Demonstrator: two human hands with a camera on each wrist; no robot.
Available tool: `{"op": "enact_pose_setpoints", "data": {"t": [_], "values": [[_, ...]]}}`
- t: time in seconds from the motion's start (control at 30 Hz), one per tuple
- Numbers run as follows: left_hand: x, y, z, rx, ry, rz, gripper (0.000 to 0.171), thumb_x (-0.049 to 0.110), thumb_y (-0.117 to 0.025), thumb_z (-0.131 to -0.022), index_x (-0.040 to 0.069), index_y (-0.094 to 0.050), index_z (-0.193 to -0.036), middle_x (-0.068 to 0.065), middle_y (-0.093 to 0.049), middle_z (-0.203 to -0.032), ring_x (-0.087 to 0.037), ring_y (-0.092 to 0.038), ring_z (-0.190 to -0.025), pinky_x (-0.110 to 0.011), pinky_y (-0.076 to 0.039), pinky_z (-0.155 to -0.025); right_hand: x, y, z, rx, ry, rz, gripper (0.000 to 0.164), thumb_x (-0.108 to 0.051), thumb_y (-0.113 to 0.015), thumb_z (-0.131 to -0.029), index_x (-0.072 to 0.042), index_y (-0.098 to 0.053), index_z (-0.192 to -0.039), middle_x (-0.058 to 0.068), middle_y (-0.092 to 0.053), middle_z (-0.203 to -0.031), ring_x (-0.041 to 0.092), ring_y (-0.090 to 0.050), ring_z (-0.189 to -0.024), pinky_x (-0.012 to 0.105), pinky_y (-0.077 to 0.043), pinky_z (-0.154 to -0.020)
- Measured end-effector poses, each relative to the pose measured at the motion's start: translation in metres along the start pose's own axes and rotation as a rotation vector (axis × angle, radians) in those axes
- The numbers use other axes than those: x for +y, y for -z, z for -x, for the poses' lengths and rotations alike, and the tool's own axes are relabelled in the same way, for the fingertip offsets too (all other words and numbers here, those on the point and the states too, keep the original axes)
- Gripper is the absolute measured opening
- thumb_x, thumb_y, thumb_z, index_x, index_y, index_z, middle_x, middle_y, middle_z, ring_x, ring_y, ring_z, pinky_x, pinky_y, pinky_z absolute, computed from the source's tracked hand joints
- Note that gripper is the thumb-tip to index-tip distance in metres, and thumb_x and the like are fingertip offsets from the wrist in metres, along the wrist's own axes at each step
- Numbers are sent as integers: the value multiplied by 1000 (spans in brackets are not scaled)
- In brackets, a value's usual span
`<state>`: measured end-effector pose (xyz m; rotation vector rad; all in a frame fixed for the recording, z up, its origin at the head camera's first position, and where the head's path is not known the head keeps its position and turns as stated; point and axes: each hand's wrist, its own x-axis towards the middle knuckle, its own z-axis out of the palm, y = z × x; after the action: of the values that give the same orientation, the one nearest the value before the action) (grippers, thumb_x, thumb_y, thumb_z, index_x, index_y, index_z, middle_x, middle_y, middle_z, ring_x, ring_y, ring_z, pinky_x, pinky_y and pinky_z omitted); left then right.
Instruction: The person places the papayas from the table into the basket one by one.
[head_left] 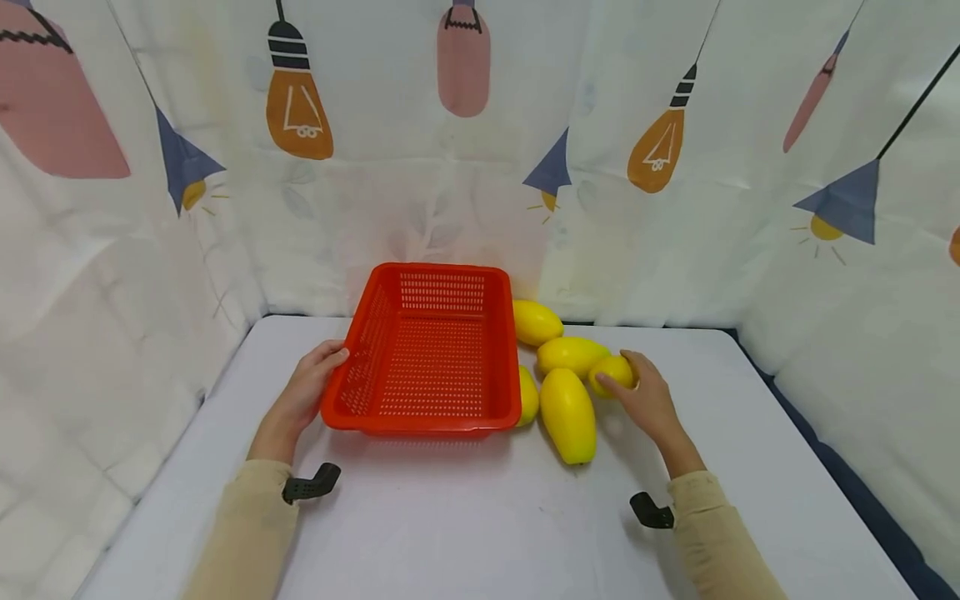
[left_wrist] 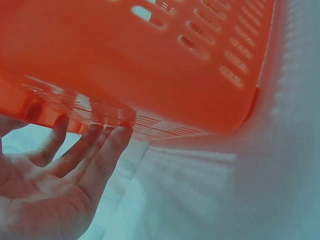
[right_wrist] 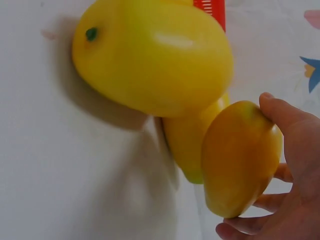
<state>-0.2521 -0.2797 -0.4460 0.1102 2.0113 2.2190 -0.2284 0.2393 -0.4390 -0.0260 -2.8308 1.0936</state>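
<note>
Small yellow fruit (head_left: 611, 377) sits at the right end of the cluster on the white table (head_left: 487, 525), and my right hand (head_left: 648, 404) pinches it, thumb on the near side and fingers round the far and right sides. Whether it still rests on the table or is slightly raised, I cannot tell. My left hand (head_left: 303, 390) grips the left side of the red basket (head_left: 441, 367), thumb by the rim and fingertips against the outer wall; I cannot tell if the basket stands fully on the table.

Just left of the fruit in my fingers lies a middle fruit (head_left: 573, 356), apparently touching it. A large fruit (head_left: 567, 417) lies nearer me, a far fruit (head_left: 536, 322) lies by the basket's far right side, and a half-hidden fruit (head_left: 529, 396) shows past its near right edge.

I judge the step in hand to be securing this one fruit while the basket is steadied. As I see it, the next move calls for an even squeeze, since the skin looks slick, and a lift straight up so the neighbours do not roll, with my left hand keeping the basket from shifting.
</note>
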Motion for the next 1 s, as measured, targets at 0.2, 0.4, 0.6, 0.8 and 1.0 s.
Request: {"op": "enact_pose_setpoints", "data": {"t": [0.2,0.4,0.6,0.8,1.0], "values": [[4,4,1,-25,23,26,21,29,-52,-100,16,-53,-116,9,-62,-104,-7,-60,-94,-20,-52,-80,-10,-1,-1,5,32,-30,79,-56,-60,-89,-8,-34,-147,16,-33,-154,37,-29,-142,57,-27,-114],[3,4,-2,-41,32,33,22,30,-50,-101,16,-52,-118,9,-62,-104,-8,-60,-94,-20,-52,-80,-18,-2,1,9,37,-45,78,-54,-60,-90,-9,-34,-147,15,-32,-155,36,-30,-142,60,-33,-109],[1,3,-3,-46,25,34,22,29,-49,-101,16,-51,-118,9,-62,-104,-7,-60,-95,-20,-53,-80,-24,-2,3,15,31,-58,78,-54,-61,-89,-11,-34,-148,15,-31,-155,36,-30,-143,60,-34,-109],[1,3,-3,-47,26,49,20,27,-50,-101,16,-52,-118,9,-62,-105,-7,-60,-95,-20,-52,-80,-28,-1,4,20,35,-78,77,-55,-60,-89,-12,-33,-148,14,-30,-156,36,-29,-143,60,-34,-108],[0,2,-3,-52,13,71,19,26,-50,-101,16,-53,-117,8,-63,-103,-7,-61,-94,-20,-52,-79,-31,-2,4,22,43,-92,78,-57,-60,-89,-13,-33,-148,13,-30,-156,36,-31,-141,60,-36,-108]]}}
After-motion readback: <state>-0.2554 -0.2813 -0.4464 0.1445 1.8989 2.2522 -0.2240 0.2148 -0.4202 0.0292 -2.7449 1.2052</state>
